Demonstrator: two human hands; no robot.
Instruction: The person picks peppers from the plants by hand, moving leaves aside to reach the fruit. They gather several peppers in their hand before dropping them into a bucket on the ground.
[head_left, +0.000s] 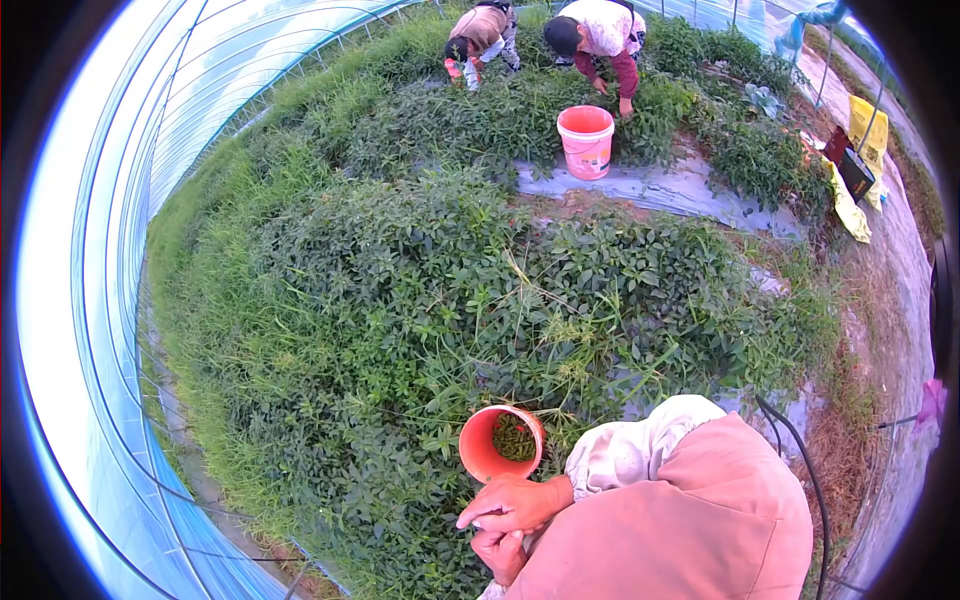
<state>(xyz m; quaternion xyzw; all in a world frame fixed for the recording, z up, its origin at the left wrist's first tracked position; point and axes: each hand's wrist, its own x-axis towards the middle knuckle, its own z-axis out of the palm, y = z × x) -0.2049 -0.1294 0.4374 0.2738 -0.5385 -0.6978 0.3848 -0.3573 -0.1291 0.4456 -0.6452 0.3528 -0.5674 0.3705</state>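
Observation:
My right hand [515, 503] is at the near edge of a red bucket [477, 440], its fingers bent and pressed together. Small green pieces [514, 438] lie inside the bucket, which tilts among the plants. Just below, my left hand [500, 555] is closed, with its fingertips close under the right hand. Whatever either hand holds is too small or hidden to name. Leafy green plants [390, 460] surround the bucket and reach up to the hands.
Two people [482, 30] [605, 28] bend over plants at the top. Near them stands a pink bucket [587, 150] on plastic sheeting [660, 188]. Yellow bags [868, 135] lie at the right. A dark cable [815, 470] hangs beside my body. Curved greenhouse plastic [110, 300] runs along the left.

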